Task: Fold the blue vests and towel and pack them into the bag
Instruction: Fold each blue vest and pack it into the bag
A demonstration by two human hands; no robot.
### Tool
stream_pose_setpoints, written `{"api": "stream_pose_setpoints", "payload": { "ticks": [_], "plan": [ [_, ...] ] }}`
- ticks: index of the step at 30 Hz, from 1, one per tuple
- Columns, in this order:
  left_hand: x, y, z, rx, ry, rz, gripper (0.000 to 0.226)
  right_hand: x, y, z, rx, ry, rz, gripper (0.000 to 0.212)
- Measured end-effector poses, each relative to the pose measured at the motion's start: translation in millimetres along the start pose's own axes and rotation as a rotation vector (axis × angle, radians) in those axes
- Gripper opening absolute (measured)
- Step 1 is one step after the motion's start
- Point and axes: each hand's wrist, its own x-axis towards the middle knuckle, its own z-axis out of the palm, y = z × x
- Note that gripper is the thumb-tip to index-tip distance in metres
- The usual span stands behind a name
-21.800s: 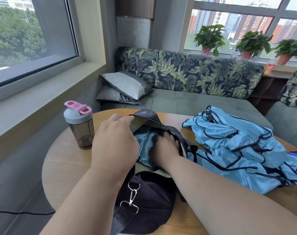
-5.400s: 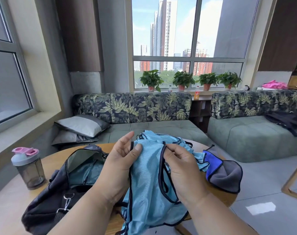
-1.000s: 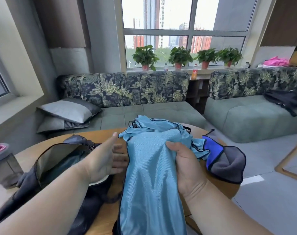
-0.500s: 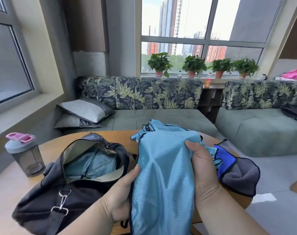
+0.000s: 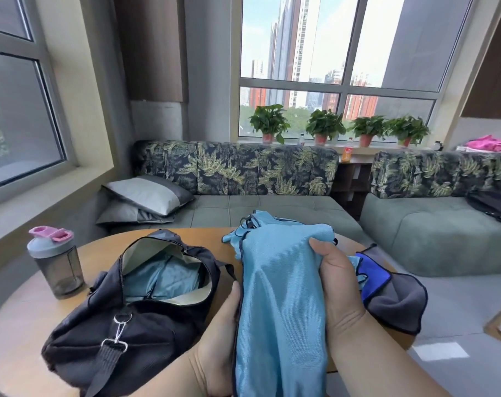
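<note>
Currently held light-blue vest (image 5: 280,296) lengthwise between both hands, above near edge of round wooden table (image 5: 23,316). Right hand (image 5: 336,285) gripped vest's right edge, thumb on top, fingers curled under the cloth. Left hand (image 5: 220,333) clasped left edge lower down, thumb along the fabric; fingers hidden behind it, so left grip only partly readable. Left of left hand: black bag (image 5: 134,319), unzipped and gaping, blue cloth already inside. Strap clip on bag's near side. Just right of right hand: blue-and-grey towel (image 5: 392,299), crumpled, draped over table rim. Beyond the grip, more blue fabric bunched on table. Far left of bag: shaker bottle (image 5: 55,265) with pink lid, upright.
</note>
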Motion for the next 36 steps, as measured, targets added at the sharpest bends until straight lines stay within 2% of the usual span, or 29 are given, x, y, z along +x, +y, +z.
{"api": "stream_pose_setpoints", "payload": {
  "ticks": [2, 3, 6, 10, 14, 19, 21, 23, 26, 28, 31, 36],
  "plan": [
    [-4, 0, -4, 0.01, -0.002, -0.074, 0.086, -2, -1, -1, 0.002, 0.01, -0.003, 0.035],
    [-7, 1, -6, 0.025, -0.025, -0.079, 0.087, -3, -2, -2, -0.005, 0.02, -0.001, 0.035],
    [-10, 11, -8, 0.122, -0.065, 0.004, 0.058, -5, -9, -4, -0.018, 0.034, -0.019, 0.034],
    [-13, 29, -10, 0.193, 0.017, 0.089, 0.038, -1, -18, -13, -0.071, 0.069, -0.007, 0.046],
    [-17, 47, -4, 0.205, 0.121, 0.197, 0.034, 10, -29, -34, -0.242, 0.152, 0.048, 0.044],
    [-14, 51, -12, 0.332, 0.299, 0.124, 0.034, 2, -8, -67, -0.525, 0.218, 0.247, 0.042],
    [-12, 50, -17, 0.352, 0.369, 0.077, 0.036, 0, -5, -74, -0.49, 0.187, 0.21, 0.037],
    [-10, 47, -18, 0.35, 0.36, 0.007, 0.039, -6, -1, -76, -0.459, 0.137, 0.211, 0.031],
    [-4, 41, -15, 0.386, 0.345, -0.038, 0.04, -18, 22, -82, -0.542, 0.082, 0.351, 0.035],
    [-3, 40, -14, 0.415, 0.358, -0.042, 0.038, -23, 34, -88, -0.539, 0.112, 0.337, 0.041],
    [-5, 39, -22, 0.458, 0.409, -0.082, 0.037, -23, 31, -93, -0.467, 0.196, 0.215, 0.048],
    [-6, 28, -30, 0.499, 0.442, -0.048, 0.044, -28, 22, -88, -0.38, 0.21, 0.184, 0.042]
  ]
}}
